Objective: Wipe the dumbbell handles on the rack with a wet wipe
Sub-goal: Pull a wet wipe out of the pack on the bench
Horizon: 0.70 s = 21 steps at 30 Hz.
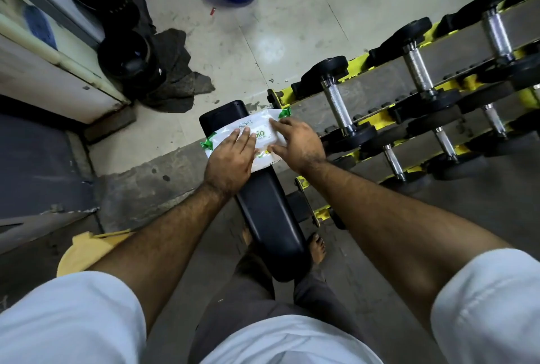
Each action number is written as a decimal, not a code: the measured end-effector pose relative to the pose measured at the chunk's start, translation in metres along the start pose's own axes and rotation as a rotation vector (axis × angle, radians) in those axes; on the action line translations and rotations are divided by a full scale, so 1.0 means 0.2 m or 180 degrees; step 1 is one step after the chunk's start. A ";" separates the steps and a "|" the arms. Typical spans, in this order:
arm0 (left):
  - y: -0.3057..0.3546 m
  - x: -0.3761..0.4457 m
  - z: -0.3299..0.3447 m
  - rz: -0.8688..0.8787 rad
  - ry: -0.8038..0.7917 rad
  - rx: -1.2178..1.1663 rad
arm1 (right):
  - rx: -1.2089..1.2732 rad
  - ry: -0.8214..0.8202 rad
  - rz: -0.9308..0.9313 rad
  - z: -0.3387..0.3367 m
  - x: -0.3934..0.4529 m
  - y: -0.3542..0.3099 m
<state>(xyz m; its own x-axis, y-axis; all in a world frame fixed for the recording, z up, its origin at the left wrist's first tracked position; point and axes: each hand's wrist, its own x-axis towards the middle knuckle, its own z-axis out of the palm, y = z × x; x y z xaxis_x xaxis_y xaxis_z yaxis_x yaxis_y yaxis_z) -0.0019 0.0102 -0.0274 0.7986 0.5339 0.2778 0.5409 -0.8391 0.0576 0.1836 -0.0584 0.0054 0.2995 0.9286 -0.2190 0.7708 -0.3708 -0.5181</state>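
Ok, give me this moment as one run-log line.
stage: getting wipe | left hand: flat on wet wipe pack | right hand: fingers at pack's label | pack: on black bench | dumbbell handles: unwiped, on rack

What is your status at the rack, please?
Both hands on wipe pack, left hand flat, right hand at flap. No wipe out. Dumbbell handles untouched, unobstructed.
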 end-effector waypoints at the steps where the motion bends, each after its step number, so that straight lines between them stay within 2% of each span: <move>1: 0.00 0.01 -0.02 -0.0094 0.0011 -0.0131 | 0.0027 0.0002 0.0037 0.00 0.00 0.00; 4: 0.01 0.11 -0.13 -0.0809 0.0010 -0.0686 | 0.0036 -0.0025 0.0154 0.00 0.01 -0.02; 6: -0.03 0.21 -0.18 -0.1306 -0.0193 -0.1016 | 0.0024 -0.0092 0.0226 -0.01 0.02 -0.04; 10: -0.17 0.36 -0.14 -0.1712 -0.0255 -0.1366 | -0.0008 -0.0144 0.0379 -0.01 0.04 -0.07; 13: -0.21 0.41 -0.07 -0.2192 -0.0579 -0.1605 | -0.0054 -0.0140 0.0460 0.01 0.05 -0.09; 15: -0.21 0.40 -0.05 -0.2239 -0.0729 -0.1610 | -0.0069 -0.0151 0.0459 0.02 0.04 -0.09; 18: -0.15 0.35 -0.07 -0.1925 -0.0762 -0.1281 | -0.0096 -0.0158 0.0470 0.01 0.04 -0.09; 21: -0.09 0.25 -0.13 -0.1449 -0.0249 -0.0569 | -0.0099 -0.0166 0.0492 0.01 0.03 -0.10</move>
<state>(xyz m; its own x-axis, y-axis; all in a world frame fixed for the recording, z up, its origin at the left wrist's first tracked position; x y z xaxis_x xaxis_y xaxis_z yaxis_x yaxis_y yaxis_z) 0.0218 0.0495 0.0111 0.5129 0.8509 0.1137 0.7913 -0.5199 0.3219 0.1685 -0.0458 0.0137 0.3869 0.8583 -0.3371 0.7351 -0.5078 -0.4492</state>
